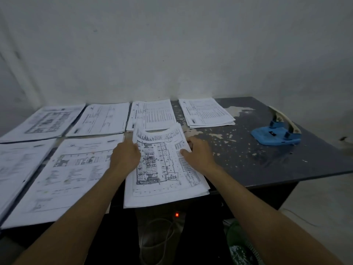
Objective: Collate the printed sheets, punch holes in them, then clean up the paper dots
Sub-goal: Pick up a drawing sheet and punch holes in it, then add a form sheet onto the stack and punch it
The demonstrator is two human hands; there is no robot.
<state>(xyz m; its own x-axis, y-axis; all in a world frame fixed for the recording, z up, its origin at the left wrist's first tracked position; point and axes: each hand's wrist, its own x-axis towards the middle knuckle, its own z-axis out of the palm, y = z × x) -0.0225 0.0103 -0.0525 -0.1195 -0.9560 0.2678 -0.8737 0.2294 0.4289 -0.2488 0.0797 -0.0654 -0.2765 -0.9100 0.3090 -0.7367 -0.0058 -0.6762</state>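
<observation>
A stack of printed floor-plan sheets (162, 169) lies at the table's front edge, its near end hanging over. My left hand (125, 155) grips the stack's left edge, fingers curled under the top sheets. My right hand (198, 153) holds the right edge, thumb on top. The top sheet's far end curls up. A blue hole punch (277, 135) with a pale lever sits far right, away from both hands. No paper dots are visible.
Several other piles of printed sheets (103, 121) cover the left and back of the dark, chipped table (267, 165). A wall stands just behind. Under the table glows a red light (177, 214) beside a cable.
</observation>
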